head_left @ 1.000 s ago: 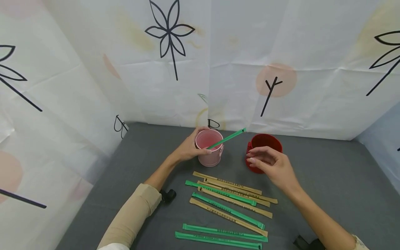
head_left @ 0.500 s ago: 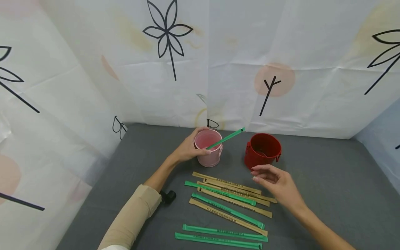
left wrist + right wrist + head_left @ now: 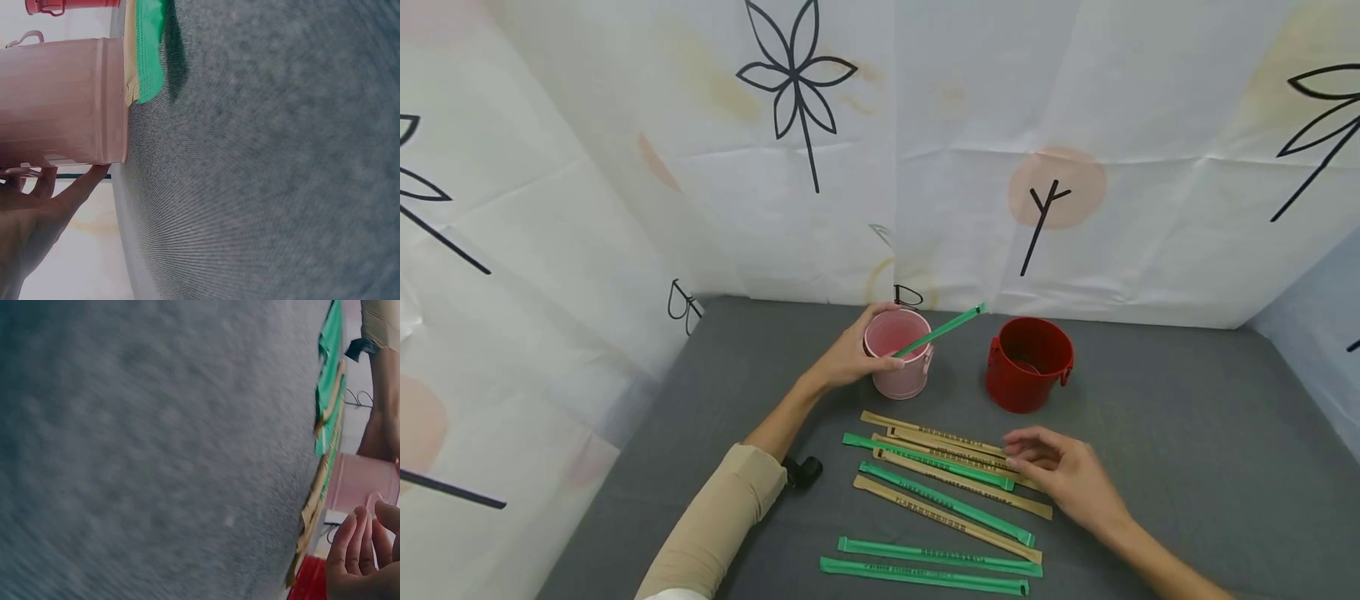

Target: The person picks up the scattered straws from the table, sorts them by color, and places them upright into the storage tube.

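My left hand [image 3: 846,354] grips a small pink bucket [image 3: 901,382] from its left side, thumb at the front rim and fingers behind. A green paper-wrapped straw [image 3: 953,323] leans in that bucket, its upper end sticking out to the right. Over the right ends of a group of wrapped straws, my right hand [image 3: 1067,475] hovers with loosely bent fingers and holds nothing. Tan straws [image 3: 947,518] and green straws [image 3: 943,502] lie roughly side by side there, some overlapping. In the right wrist view the fingers [image 3: 353,544] are spread beside the straw ends.
A red bucket [image 3: 1018,385] stands upright behind the right hand, to the right of the pink one. Two more green straws [image 3: 925,575] lie nearest the front of the grey tabletop [image 3: 1187,433]. A white patterned cloth [image 3: 955,208] closes off the back.
My right hand has moved from in front of the red bucket down toward the straws, leaving that bucket in full view. My left hand keeps its grip on the pink bucket.
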Demonstrator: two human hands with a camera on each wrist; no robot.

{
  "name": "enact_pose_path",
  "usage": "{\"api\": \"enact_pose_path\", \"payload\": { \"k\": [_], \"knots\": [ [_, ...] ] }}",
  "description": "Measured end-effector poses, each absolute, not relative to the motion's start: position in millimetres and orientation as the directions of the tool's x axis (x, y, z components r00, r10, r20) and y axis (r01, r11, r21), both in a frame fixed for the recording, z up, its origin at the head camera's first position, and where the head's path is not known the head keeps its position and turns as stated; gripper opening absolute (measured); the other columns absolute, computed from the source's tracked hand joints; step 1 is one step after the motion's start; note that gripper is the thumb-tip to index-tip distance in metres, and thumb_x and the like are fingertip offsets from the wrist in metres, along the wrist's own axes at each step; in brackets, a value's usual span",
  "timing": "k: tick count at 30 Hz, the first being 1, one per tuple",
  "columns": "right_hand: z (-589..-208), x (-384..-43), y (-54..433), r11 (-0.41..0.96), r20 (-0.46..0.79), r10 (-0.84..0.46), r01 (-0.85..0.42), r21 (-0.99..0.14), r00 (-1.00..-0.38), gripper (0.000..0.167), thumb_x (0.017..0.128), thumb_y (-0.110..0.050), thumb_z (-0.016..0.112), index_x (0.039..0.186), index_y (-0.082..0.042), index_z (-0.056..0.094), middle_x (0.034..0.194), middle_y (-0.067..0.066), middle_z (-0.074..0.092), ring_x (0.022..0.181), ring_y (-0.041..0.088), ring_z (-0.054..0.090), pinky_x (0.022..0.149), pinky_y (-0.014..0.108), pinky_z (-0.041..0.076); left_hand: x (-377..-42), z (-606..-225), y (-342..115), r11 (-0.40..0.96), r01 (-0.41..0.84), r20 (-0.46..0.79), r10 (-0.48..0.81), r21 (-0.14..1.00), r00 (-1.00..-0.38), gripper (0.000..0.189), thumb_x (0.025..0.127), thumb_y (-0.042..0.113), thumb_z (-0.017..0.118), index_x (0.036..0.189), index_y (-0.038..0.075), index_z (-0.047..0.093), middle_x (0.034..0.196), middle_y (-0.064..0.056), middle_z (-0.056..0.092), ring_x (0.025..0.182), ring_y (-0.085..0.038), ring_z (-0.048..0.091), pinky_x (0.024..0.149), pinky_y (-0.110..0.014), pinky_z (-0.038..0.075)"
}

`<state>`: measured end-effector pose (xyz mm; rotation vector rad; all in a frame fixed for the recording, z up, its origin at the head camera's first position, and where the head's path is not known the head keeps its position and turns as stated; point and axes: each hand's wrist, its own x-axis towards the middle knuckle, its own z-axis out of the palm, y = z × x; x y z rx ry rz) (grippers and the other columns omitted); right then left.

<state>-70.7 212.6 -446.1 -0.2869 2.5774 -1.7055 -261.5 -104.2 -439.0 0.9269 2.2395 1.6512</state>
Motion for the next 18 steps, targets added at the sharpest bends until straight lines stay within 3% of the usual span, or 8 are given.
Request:
{"api": "enact_pose_path", "payload": {
  "k": [5, 12, 18],
  "knots": [
    [-451.4, -67.1, 210.1, 0.439, 0.042, -0.176, -0.116, -0.891, -0.984, 0.024, 0.085, -0.012, 0.078, 0.108, -0.007, 0.072, 0.094, 0.001, 0.074, 0.078, 0.011, 0.07, 0.067, 0.026, 0.057, -261.3, -439.8, -104.5, 0.172, 0.356, 0.191, 0.594, 0.919, -0.781, 0.084, 0.079, 0.017, 0.081, 0.148, 0.025, 0.034, 0.137, -0.005, 0.051, 0.119, -0.025, 0.056, 0.092, -0.043, 0.052],
    [-455.6, -66.0, 208.4, 0.508, 0.059, -0.192, -0.151, -0.848, -0.98, 0.019, 0.084, -0.011, 0.079, 0.102, -0.008, 0.074, 0.09, -0.002, 0.073, 0.074, 0.007, 0.068, 0.065, 0.025, 0.056, -258.7, -434.4, -104.0, 0.166, 0.348, 0.186, 0.601, 0.923, -0.778, 0.084, 0.081, 0.013, 0.079, 0.15, 0.019, 0.033, 0.139, -0.011, 0.049, 0.121, -0.031, 0.055, 0.092, -0.045, 0.052],
    [-457.5, -66.5, 205.2, 0.572, 0.038, -0.21, -0.154, -0.806, -0.977, 0.011, 0.085, -0.012, 0.078, 0.096, -0.016, 0.076, 0.085, -0.009, 0.069, 0.069, 0.003, 0.063, 0.062, 0.024, 0.054, -258.7, -435.1, -104.6, 0.173, 0.346, 0.184, 0.591, 0.922, -0.785, 0.084, 0.079, 0.013, 0.081, 0.149, 0.022, 0.034, 0.137, -0.007, 0.051, 0.119, -0.026, 0.056, 0.091, -0.041, 0.052]
  ]
}}
